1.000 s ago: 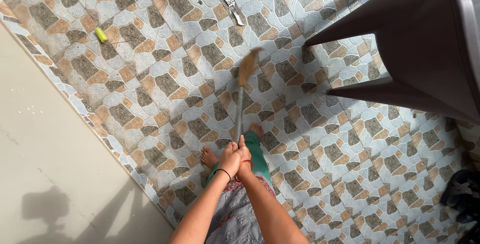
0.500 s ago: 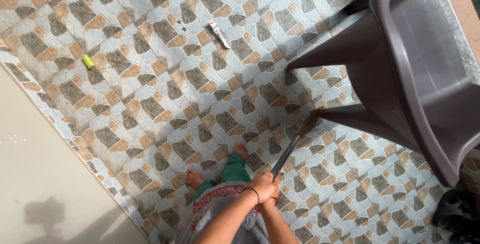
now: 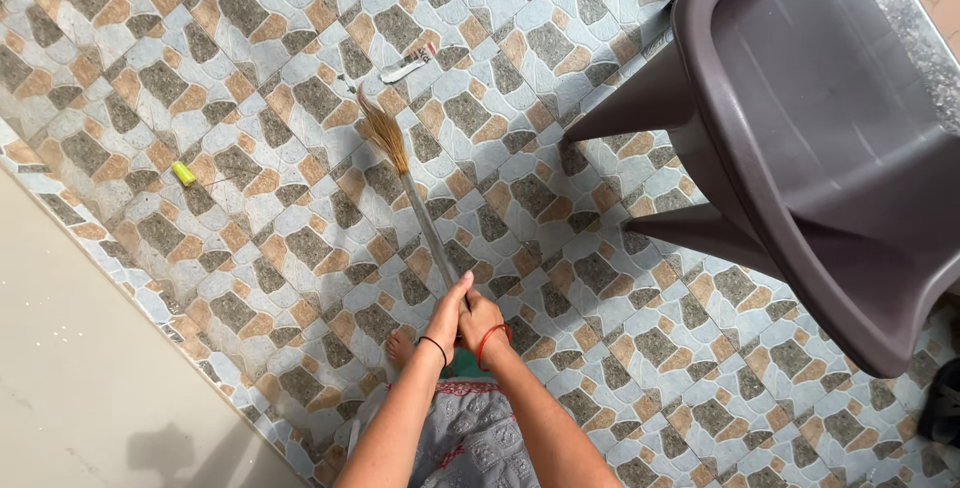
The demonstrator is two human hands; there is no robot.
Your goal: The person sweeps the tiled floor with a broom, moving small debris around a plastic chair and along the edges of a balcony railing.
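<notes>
Here we are looking straight down at a patterned tile floor (image 3: 620,298), and we are seeing both hands clasped together round the grey handle of a broom (image 3: 415,203). The left hand (image 3: 447,313), with a black band at its wrist, is wrapping the shaft, and the right hand (image 3: 482,320), wearing a red thread bracelet, is gripping just beside it, the two touching. The broom is angling up and to the left away from the body, its straw-coloured bristle head (image 3: 383,133) lying on the tiles. Just beyond the bristles a small white and red wrapper (image 3: 407,65) is lying flat, near but apart from them. Further left a little yellow-green scrap (image 3: 183,173) is sitting close to the edge of a plain pale slab (image 3: 80,368). On the right a dark grey plastic chair (image 3: 840,148) is filling the corner, two of its legs reaching toward the middle of the floor. We are also seeing a bare foot (image 3: 401,348) below the hands.
</notes>
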